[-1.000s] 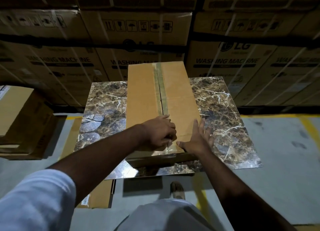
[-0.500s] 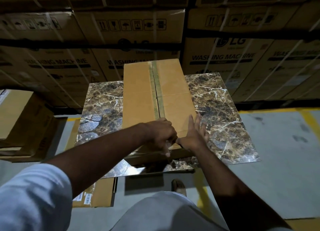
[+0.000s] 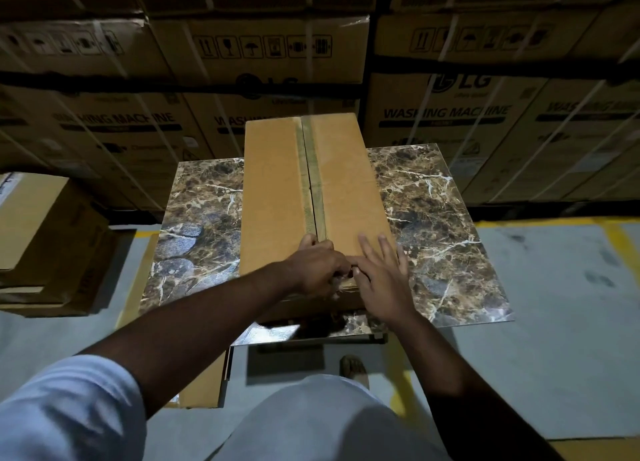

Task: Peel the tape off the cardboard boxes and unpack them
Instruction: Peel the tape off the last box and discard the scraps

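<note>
Now the left hand (image 3: 318, 270) pinches the tape (image 3: 317, 183) end (fingers curled); the right hand (image 3: 381, 273) lies flat on the box (image 3: 277, 197).

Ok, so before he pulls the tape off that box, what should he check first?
1. Box sits flat on the table: ok.
2. Right hand lies flat on the lid, steadying it: ok.
3. Left hand is at the near end of the tape: ok.
4. Tape end actually pinched: cannot tell, fingers hide it.
5. Tape path along the seam has nothing on it: ok.
</note>
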`<state>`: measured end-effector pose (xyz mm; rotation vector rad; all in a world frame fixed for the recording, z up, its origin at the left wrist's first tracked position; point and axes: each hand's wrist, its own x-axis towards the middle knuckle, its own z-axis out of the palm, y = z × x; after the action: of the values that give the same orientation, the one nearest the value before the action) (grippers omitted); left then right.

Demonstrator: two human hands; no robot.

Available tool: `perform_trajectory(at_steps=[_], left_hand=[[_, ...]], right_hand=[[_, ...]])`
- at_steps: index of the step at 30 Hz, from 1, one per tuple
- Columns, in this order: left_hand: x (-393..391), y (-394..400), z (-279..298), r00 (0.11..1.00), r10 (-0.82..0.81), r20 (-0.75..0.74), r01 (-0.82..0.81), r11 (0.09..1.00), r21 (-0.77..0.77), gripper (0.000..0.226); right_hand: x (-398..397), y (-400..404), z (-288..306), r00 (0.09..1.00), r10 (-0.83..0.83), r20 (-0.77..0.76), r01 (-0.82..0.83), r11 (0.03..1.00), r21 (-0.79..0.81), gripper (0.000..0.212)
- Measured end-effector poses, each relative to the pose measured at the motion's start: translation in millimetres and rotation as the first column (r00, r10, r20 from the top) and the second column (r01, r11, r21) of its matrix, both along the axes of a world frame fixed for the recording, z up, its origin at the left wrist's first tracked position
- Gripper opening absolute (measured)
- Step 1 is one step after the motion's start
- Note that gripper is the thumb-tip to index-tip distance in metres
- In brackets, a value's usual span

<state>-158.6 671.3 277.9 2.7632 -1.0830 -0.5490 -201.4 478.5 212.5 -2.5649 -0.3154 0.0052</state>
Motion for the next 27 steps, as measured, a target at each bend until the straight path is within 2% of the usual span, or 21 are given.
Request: perform_trajectory(at_steps=[2,4,7,11,13,18,21,24,27], left_hand=[[-3.6,-0.9,1.2,0.999,0.04,0.02,-0.04,0.999,-0.017,0.019],[-6.0,-0.2,1.4,0.995,0.099,0.016,-0.099,0.995,-0.02,0.022],[-10.7,-1.5,1.6,0.985,0.169,0.044,-0.168,0.986,-0.015,0.02],[-16.3,-0.9,-5.5,0.977,0.209,0.045,-0.207,0.977,-0.045,0.021],[-15.5,-0.1,-5.4,0.971,0.24,0.019,-0.239,0.97,-0.051,0.02],[-17.1,-2.5,-8.7,0.969,0.245,0.011,-0.244,0.968,-0.061,0.016],[-19.8,-0.3,-10.7,0.97,0.241,0.035,-0.236,0.966,-0.107,0.009],[-22.3,1.9,-9.9,0.964,0.265,0.02,-0.261,0.958,-0.117,0.011],[-22.7,1.5,-11.9,0.959,0.28,0.034,-0.276,0.956,-0.101,0.011]], right_hand=[[-6.2,-13.2,-1.9,0.994,0.106,-0.026,-0.104,0.992,0.065,0.018],[-13.6,-21.5,0.9,0.985,0.17,0.021,-0.171,0.982,0.076,0.023],[-16.5,-17.0,11.2,0.981,0.168,0.093,-0.168,0.986,-0.013,0.024],[5.9,-9.1,28.1,0.973,0.204,-0.107,-0.191,0.974,0.122,0.047],[17.0,-8.5,31.1,0.953,0.266,-0.147,-0.252,0.962,0.105,0.04],[26.7,-10.5,33.8,0.94,0.27,-0.21,-0.253,0.962,0.107,0.019],[30.9,-3.4,44.2,0.924,0.31,-0.226,-0.331,0.942,-0.062,0.021],[29.6,9.3,51.3,0.909,0.383,-0.163,-0.415,0.864,-0.285,0.021],[20.9,6.1,52.3,0.912,0.401,-0.092,-0.408,0.851,-0.33,0.021]])
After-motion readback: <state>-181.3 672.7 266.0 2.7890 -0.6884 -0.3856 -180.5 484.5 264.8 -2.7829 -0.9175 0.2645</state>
